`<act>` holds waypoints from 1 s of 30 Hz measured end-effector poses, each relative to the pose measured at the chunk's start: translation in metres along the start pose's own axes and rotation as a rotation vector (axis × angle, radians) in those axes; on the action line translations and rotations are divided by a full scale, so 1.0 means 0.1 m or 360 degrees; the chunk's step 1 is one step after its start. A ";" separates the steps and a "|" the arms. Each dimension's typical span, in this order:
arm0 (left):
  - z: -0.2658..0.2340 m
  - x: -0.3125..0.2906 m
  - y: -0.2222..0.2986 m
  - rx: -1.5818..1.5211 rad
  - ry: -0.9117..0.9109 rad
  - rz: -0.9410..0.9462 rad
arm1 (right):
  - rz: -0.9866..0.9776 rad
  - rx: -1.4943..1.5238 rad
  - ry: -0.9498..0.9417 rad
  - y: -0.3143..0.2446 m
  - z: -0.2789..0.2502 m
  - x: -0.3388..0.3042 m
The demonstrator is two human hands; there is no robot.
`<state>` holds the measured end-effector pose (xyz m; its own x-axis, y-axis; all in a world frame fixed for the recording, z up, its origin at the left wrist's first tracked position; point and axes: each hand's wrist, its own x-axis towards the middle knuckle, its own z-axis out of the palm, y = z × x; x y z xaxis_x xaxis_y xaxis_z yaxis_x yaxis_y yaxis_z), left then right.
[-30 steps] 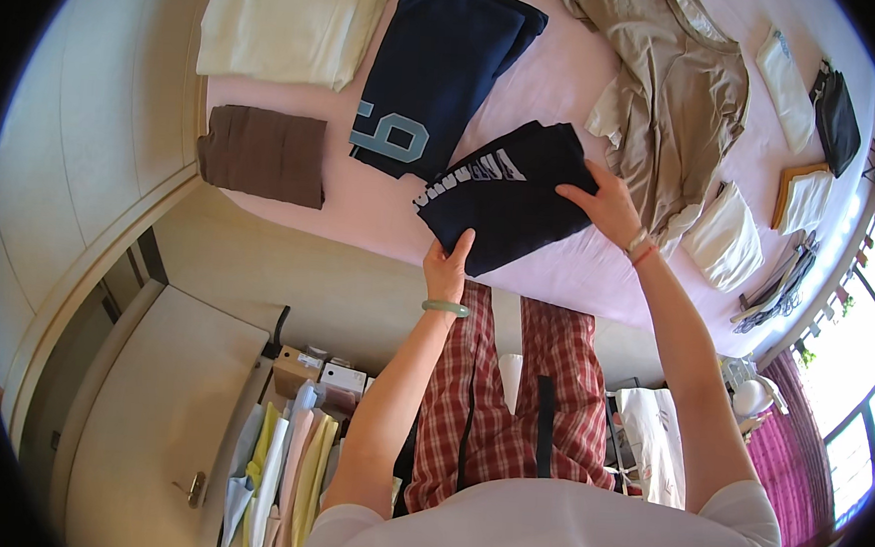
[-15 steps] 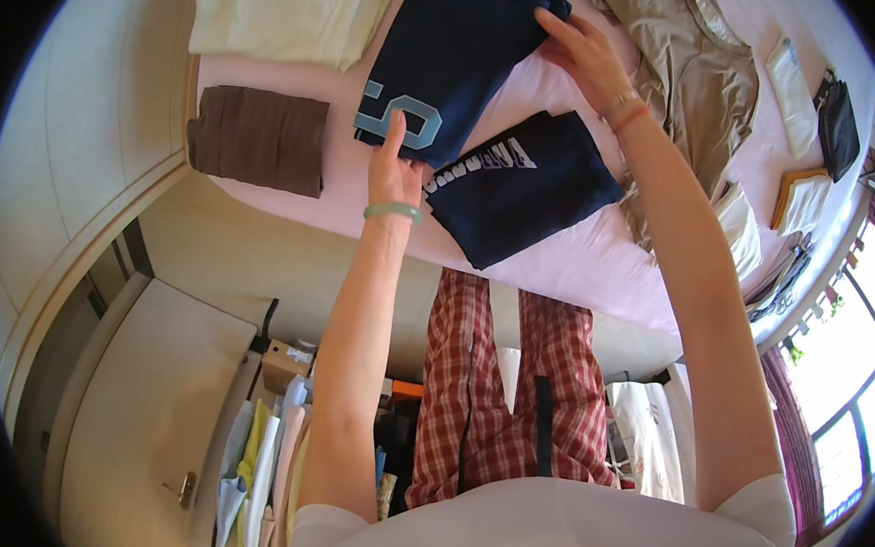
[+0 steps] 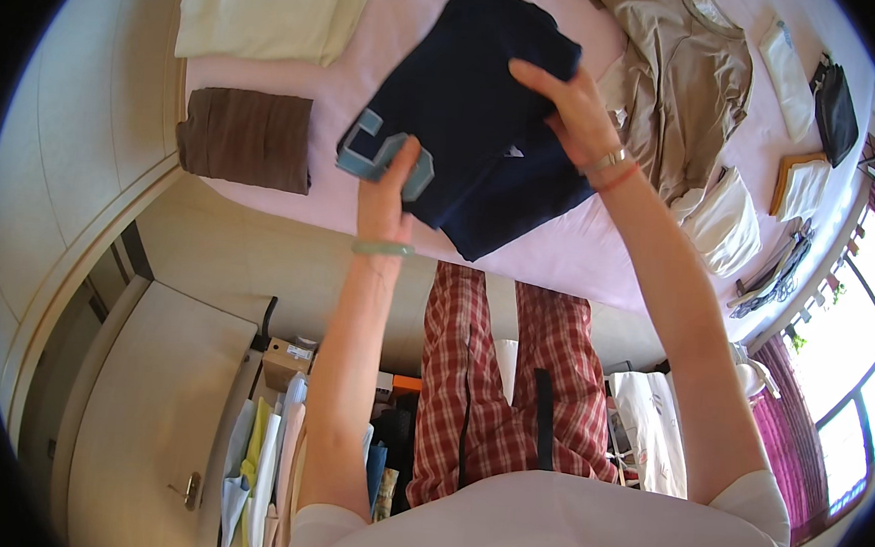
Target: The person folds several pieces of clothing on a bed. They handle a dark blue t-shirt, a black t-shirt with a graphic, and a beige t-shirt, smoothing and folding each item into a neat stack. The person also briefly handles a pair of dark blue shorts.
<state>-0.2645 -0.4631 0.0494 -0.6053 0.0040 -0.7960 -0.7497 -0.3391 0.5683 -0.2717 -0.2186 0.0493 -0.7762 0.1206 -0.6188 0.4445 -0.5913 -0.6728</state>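
A folded navy garment [image 3: 459, 84] with a light-blue printed patch is held over the bed. My left hand [image 3: 388, 185] grips its near left corner, thumb on top over the print. On its right edge my right hand [image 3: 568, 111] has thumb on top and fingers underneath, partly hidden. Beneath and to the right lies a second folded navy garment [image 3: 521, 218], its white print now mostly covered. Left of them is a brown folded garment [image 3: 250, 140], with cream folded cloth [image 3: 273, 8] beyond it.
The pink-sheeted bed [image 3: 603, 269] bears a tan garment [image 3: 685, 78], white folded cloths [image 3: 726, 226], a black pouch [image 3: 836, 115] and a dark coiled bundle [image 3: 776, 274] on the right. A cream wall panel [image 3: 110, 63] borders it at left. Hanging clothes [image 3: 261, 463] are low at left.
Both hands have drawn the navy garment nearer and slightly turned it. It now overlaps the second navy garment and covers most of that one's white print.
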 end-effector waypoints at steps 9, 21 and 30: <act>-0.30 -0.59 -0.96 0.0409 -0.0001 -0.0077 | -0.0214 -0.0293 0.0460 0.87 -0.71 -1.20; -0.26 -0.77 -0.92 0.2351 -0.0115 0.1627 | -0.1093 -0.2390 0.0308 0.33 -0.44 -1.31; -0.14 -0.18 -1.15 0.2881 -0.0390 0.1609 | -0.1061 -0.2708 -0.0051 0.82 -0.71 -0.56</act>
<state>-0.1636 -0.4370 -0.0044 -0.7777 0.5972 -0.1962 0.5226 0.7877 0.3261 -0.1596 -0.2172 -0.0002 -0.9921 -0.0563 -0.1121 -0.0037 0.9066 -0.4220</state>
